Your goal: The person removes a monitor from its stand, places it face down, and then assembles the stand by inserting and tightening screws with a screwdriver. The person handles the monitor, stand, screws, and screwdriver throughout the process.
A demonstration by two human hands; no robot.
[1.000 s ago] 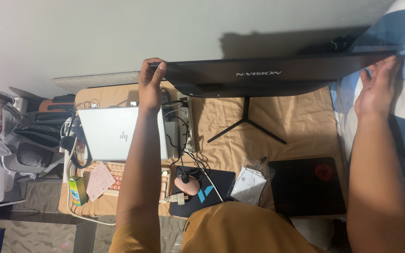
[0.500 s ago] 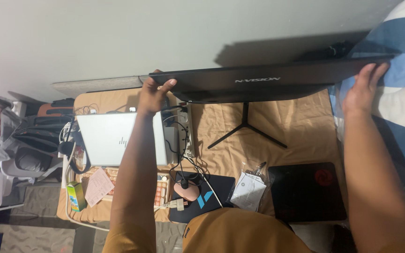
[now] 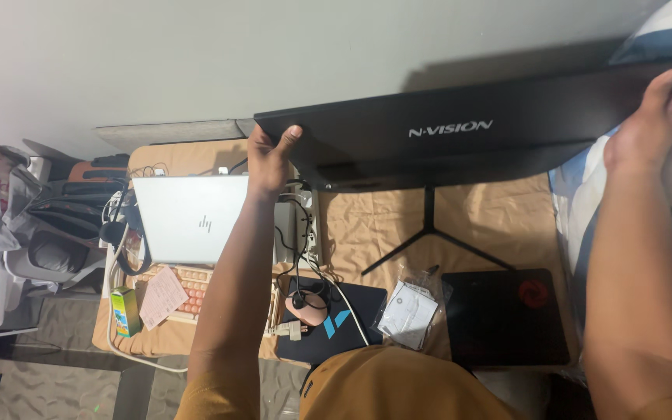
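Open tan cloth lies on the table around the tripod stand, under the black monitor. Left, the closed white laptop and tangled cables crowd the surface. Near, a pink mouse and a black pad take up room.

1. Left hand grips left end of black monitor; right hand on right end.
2. Monitor's stand over bench, w/ closed white laptop beside.
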